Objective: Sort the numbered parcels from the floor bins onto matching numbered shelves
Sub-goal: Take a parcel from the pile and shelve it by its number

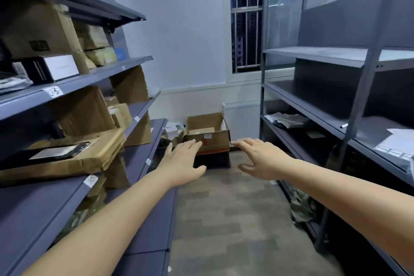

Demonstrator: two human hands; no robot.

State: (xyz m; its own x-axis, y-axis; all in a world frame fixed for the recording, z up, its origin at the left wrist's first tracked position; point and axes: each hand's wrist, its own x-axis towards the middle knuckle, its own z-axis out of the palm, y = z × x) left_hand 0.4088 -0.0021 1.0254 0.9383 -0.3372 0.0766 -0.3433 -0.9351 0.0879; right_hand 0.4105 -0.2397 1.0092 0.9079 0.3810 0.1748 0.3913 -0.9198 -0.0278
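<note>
Firstly, at nine o'clock stands the left shelf rack (74,87), and small white labels are fixed on its front edges. The upper label (53,91) carries a dark number that I cannot read, and the lower label (90,180) is also too blurred. On the upper board lies a black and white box (48,69) with fine print too small to read, and brown cartons (42,29) stand behind it. One board lower, a flat brown parcel (67,154) lies with its long axis along the shelf, and a dark label sits on its top.

At the middle, the left hand (182,160) is stretched forward, palm down, fingers straight and spread wide, holding nothing. Beyond it, at twelve o'clock, an open cardboard bin (208,133) stands on the floor (235,219) near the far wall; it has a small white sticker on its front, not readable, and a pale parcel inside. The right hand (259,157) is also spread wide and holds nothing.

At three o'clock the right shelf rack (349,58) carries grey mailer bags (289,120) and a white paper (398,139).
</note>
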